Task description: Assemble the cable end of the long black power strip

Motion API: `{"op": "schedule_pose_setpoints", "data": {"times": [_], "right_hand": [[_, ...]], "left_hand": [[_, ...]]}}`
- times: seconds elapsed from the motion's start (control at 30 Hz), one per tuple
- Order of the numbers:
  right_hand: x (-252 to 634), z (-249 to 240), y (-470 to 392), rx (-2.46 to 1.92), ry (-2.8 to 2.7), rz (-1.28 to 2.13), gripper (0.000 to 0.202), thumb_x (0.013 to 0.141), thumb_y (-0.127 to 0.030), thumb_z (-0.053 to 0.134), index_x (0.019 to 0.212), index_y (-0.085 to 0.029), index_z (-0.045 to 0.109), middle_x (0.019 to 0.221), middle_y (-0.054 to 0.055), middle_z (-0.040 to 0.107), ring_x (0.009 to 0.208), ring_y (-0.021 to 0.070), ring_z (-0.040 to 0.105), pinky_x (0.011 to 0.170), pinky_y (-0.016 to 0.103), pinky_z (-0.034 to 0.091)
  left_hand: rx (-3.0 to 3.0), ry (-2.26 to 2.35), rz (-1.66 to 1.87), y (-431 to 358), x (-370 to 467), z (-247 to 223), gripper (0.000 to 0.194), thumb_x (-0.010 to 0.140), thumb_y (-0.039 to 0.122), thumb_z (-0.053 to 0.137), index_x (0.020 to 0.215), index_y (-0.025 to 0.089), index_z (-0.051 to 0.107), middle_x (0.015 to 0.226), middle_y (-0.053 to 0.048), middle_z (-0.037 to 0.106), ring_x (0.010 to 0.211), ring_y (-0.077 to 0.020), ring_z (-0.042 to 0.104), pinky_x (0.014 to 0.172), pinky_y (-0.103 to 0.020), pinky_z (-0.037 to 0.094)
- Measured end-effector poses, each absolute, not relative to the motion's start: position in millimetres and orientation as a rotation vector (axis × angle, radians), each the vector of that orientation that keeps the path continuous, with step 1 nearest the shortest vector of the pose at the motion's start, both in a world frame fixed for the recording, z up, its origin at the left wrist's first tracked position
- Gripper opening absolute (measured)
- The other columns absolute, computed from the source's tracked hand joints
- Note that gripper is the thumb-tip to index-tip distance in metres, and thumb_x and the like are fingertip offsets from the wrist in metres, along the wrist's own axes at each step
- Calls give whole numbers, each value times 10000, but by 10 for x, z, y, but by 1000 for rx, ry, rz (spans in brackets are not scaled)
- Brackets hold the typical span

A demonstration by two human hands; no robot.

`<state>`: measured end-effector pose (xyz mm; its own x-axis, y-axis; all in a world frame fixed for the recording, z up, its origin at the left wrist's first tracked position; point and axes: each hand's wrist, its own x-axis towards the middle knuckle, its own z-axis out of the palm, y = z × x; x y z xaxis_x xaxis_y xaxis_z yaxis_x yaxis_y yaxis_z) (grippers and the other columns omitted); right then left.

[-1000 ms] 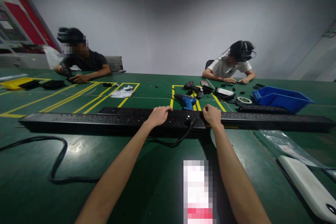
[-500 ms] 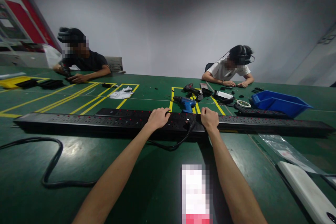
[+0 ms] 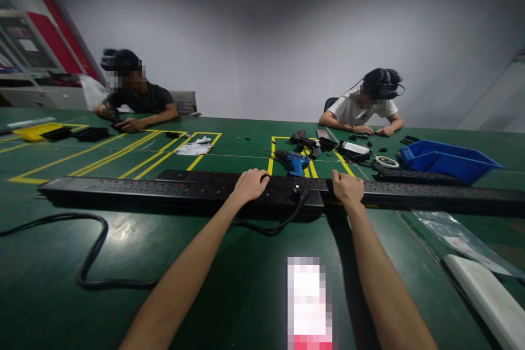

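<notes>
Two long black power strips (image 3: pixel 135 188) with rows of sockets and small red lights lie across the table, overlapping side by side in the middle. My left hand (image 3: pixel 251 183) rests over them, its fingers curled over the top. Further right, my right hand (image 3: pixel 348 187) is closed around the rear power strip (image 3: pixel 414 190), just past the front strip's end; its fingertips are partly hidden. Between my hands a black plug (image 3: pixel 302 196) sits on the front strip's end, with its cable looping down in front.
Beyond the strips lie a blue cordless drill (image 3: pixel 296 162), a blue bin (image 3: pixel 447 158) and a tape roll (image 3: pixel 386 162). Nearer me are a black cable (image 3: pixel 92 257), a lit pixelated screen (image 3: pixel 307 298), a plastic bag (image 3: pixel 455 235) and a white bar (image 3: pixel 486 295). Two people sit opposite.
My right hand has slid to the right along the rear strip, away from the plug. My left hand stays in place on the strips. The view has turned slightly left.
</notes>
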<state>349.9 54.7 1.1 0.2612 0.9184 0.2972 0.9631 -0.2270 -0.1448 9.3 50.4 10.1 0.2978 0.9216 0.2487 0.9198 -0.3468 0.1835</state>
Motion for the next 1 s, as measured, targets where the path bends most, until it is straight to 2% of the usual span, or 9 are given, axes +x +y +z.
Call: {"op": "schedule_pose_setpoints", "data": {"times": [0.3, 0.57, 1.0], "right_hand": [[3393, 8, 538, -2211, -1651, -220, 671, 1001, -467, 186, 932, -117, 753, 966, 194, 723, 979, 288, 642, 960, 413, 331], [3189, 39, 519, -2185, -1695, -221, 659, 1012, -410, 177, 912, -114, 757, 950, 193, 725, 970, 278, 653, 965, 399, 340], [2918, 77, 502, -2172, -1740, -204, 628, 1012, -381, 194, 927, -125, 761, 967, 200, 727, 974, 282, 667, 907, 371, 397]], "left_hand": [[2524, 1817, 517, 495, 108, 103, 413, 978, 455, 365, 1217, 255, 636, 1087, -88, 667, 1031, -254, 593, 931, -386, 432], [2428, 1999, 567, 508, 77, 33, 418, 960, 484, 380, 1135, 233, 663, 1069, -116, 661, 1050, -290, 582, 954, -437, 421], [2299, 2284, 577, 474, 73, -15, 340, 946, 386, 409, 1058, 206, 674, 1095, -148, 640, 1087, -319, 553, 1015, -514, 346]]}}
